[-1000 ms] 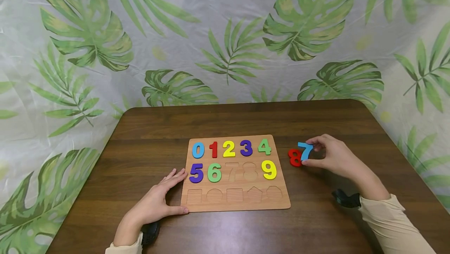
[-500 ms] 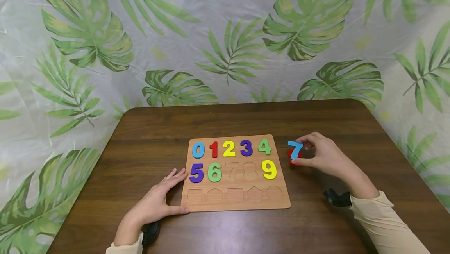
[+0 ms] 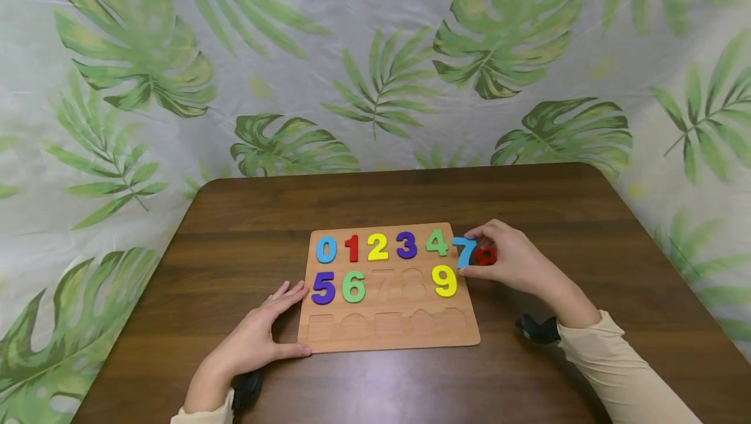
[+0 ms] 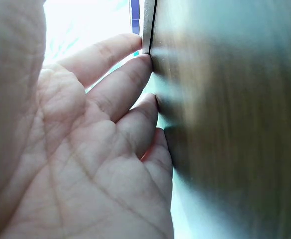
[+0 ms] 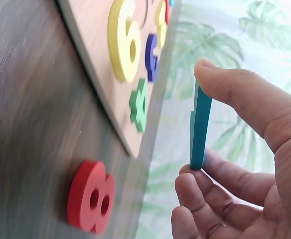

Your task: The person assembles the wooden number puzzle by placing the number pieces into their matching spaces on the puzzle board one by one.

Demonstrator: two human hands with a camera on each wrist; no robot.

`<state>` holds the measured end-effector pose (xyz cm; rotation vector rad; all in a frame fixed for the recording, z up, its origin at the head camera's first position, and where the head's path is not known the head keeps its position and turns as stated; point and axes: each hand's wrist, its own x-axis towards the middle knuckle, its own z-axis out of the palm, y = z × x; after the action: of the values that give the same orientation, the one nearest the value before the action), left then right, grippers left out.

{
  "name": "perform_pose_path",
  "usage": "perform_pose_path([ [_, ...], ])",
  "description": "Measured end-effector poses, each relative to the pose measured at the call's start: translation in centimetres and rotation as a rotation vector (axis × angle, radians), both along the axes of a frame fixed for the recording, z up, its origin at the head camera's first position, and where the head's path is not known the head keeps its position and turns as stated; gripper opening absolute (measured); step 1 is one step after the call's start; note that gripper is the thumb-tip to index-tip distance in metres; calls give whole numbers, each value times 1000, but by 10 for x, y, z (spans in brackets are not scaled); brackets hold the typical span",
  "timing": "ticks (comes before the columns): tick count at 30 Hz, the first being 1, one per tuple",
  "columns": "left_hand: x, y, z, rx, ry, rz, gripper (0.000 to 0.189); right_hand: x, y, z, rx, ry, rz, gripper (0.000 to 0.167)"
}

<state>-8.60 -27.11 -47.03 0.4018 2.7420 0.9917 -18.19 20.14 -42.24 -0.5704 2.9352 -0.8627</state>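
Note:
My right hand (image 3: 516, 261) pinches a blue number 7 (image 3: 465, 252) between thumb and fingertips, over the right edge of a wooden number board (image 3: 387, 336). In the right wrist view the blue 7 (image 5: 200, 127) is seen edge-on, above the table. A red number 8 (image 5: 91, 196) lies on the table beside the board, partly hidden by my hand in the head view. Straight fingers of my left hand (image 3: 252, 339) touch the board's left edge, with the thumb at its near corner. The board's 7 and 8 recesses (image 3: 413, 284) show bare wood.
Colored numbers sit in the board's upper rows, among them a green 4 (image 3: 437, 242), a yellow 9 (image 3: 444, 280) and a green 6 (image 3: 354, 286). A bottom row of shape recesses (image 3: 389, 325) shows bare wood. A leaf-patterned cloth (image 3: 375, 85) hangs behind the dark wooden table (image 3: 411, 385).
My right hand has carried the blue 7 leftward, over the red 8 to the board's right edge. The left hand stays at the board's left edge.

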Motion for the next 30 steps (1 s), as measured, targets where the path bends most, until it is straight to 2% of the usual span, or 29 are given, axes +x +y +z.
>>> perform_pose_path([
  [6,-1,-1,0,-11,9,-3,104,3,-17,2,-22,8,50,62],
  [13,1,-2,-1,-10,1,-1,104,5,-34,-3,-5,4,119,61],
  [30,0,0,-4,-11,15,-4,104,9,-74,-10,21,-12,207,61],
])
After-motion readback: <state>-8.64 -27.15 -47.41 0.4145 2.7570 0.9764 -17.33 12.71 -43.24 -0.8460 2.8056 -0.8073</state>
